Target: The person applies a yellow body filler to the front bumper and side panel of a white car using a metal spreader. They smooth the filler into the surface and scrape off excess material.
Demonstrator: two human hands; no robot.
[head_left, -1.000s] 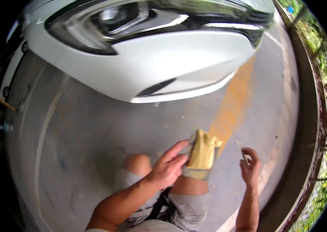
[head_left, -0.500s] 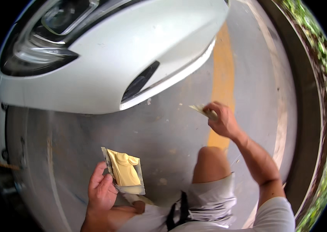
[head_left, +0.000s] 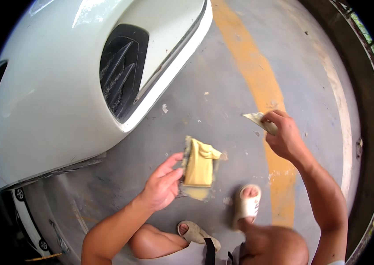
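My left hand [head_left: 162, 184] is closed on the edge of a flat, smeared mixing board [head_left: 187, 146], its thumb and fingers pinching the near-left side. A thick, smooth layer of pale yellow putty [head_left: 200, 167] covers most of the board, with a folded ridge near its top. Out to the right, over the orange floor stripe, my right hand [head_left: 287, 138] grips a thin, pale putty spreader [head_left: 255, 117]. Its pointed blade end faces left, and the fingers cover the rest. Board and spreader are apart, both held above the floor.
A white car bumper [head_left: 58, 106] with a black vent [head_left: 118, 73] fills the upper left. An orange stripe [head_left: 257, 79] runs along the grey floor [head_left: 187, 101]. My feet in sandals [head_left: 248, 203] are below. A low dark wall [head_left: 363, 101] curves along the right; another white car [head_left: 30, 221] stands lower left.
The view has swung down and closer to the bumper's vent. My left hand and the putty board have shifted right and up in the picture; my right hand with the spreader appears further right.
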